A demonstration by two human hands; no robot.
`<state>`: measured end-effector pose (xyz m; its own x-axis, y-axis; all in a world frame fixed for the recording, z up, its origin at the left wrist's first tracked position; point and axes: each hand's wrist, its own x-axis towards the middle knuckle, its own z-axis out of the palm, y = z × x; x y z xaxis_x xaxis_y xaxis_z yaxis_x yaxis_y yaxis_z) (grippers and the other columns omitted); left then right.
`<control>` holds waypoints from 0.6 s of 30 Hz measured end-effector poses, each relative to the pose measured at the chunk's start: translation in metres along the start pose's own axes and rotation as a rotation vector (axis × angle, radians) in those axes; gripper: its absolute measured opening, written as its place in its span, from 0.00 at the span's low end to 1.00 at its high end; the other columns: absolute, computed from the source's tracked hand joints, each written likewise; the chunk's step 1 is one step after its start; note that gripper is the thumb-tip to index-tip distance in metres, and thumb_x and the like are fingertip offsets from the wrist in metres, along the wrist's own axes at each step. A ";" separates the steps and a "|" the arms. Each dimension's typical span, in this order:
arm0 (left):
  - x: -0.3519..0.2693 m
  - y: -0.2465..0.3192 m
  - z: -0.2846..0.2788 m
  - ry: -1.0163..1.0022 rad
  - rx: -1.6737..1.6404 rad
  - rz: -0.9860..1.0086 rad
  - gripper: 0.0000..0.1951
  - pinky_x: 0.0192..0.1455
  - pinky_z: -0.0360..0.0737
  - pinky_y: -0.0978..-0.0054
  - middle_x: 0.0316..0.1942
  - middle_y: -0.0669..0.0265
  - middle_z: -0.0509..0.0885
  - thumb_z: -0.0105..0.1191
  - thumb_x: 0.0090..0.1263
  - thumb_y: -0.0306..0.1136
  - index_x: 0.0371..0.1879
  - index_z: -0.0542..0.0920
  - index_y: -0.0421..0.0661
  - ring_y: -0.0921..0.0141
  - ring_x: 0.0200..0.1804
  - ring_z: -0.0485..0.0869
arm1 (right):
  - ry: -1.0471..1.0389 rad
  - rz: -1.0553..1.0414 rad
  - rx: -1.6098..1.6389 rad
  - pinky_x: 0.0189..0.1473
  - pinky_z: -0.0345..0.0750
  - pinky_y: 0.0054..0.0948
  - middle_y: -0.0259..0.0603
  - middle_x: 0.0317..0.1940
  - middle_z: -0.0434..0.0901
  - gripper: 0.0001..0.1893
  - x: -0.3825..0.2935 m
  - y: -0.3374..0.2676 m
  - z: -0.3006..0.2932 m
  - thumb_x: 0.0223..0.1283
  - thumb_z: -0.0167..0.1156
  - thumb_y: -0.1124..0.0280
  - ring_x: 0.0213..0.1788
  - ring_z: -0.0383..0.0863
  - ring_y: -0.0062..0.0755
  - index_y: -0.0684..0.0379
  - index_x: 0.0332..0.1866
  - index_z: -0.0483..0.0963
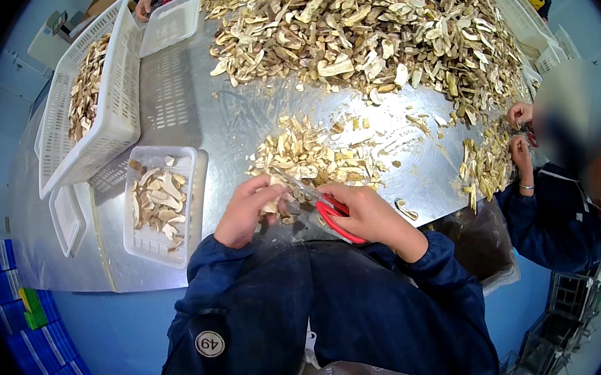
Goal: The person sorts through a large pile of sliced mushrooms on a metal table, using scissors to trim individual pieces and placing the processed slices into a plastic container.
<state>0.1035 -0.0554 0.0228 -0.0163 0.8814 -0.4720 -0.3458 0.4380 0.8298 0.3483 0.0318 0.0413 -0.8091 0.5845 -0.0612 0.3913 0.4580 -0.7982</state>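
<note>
My left hand (247,209) pinches a pale dried mushroom slice (278,181) between thumb and fingers. In my right hand (371,216) is a pair of red-handled scissors (338,219), its metal blades reaching to the slice; how far apart they stand I cannot tell. Just beyond both hands lies a small pile of dried mushroom slices (314,153) on the metal table (230,126). To the left of my left hand, a shallow white plastic tray (190,209) holds several larger pale slices (161,201).
A large heap of dried slices (358,36) covers the table's far side. White perforated crates (124,100) and an upturned or empty tray (172,23) stand left. A co-worker's hands (521,149) are beside another pile at right; another person's hand (143,7) is at far left. A dark plastic bag (474,242) hangs near the right edge.
</note>
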 end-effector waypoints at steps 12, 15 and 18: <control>-0.073 0.041 -0.172 0.918 0.642 0.496 0.11 0.42 0.75 0.76 0.39 0.67 0.80 0.56 0.73 0.33 0.47 0.79 0.40 0.75 0.39 0.77 | 0.091 -0.186 -0.417 0.50 0.77 0.38 0.45 0.41 0.79 0.16 0.006 0.003 0.034 0.62 0.60 0.66 0.49 0.79 0.45 0.61 0.51 0.71; -0.065 0.035 -0.174 1.037 0.894 0.544 0.17 0.52 0.75 0.71 0.46 0.61 0.80 0.58 0.72 0.33 0.55 0.77 0.37 0.69 0.46 0.77 | 0.154 -0.198 -0.480 0.46 0.78 0.39 0.44 0.39 0.79 0.11 0.007 0.008 0.036 0.63 0.56 0.69 0.46 0.81 0.44 0.60 0.48 0.72; -0.058 0.034 -0.158 1.107 1.140 0.543 0.23 0.61 0.73 0.67 0.54 0.55 0.78 0.60 0.72 0.34 0.62 0.74 0.37 0.62 0.56 0.77 | 0.101 -0.161 -0.542 0.43 0.79 0.40 0.43 0.37 0.79 0.11 0.006 0.010 0.025 0.61 0.57 0.72 0.42 0.82 0.45 0.59 0.47 0.73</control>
<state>-0.0553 -0.1195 0.0316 -0.6759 0.6399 0.3656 0.7227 0.4783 0.4989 0.3370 0.0232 0.0181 -0.8414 0.5281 0.1145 0.4573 0.8088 -0.3698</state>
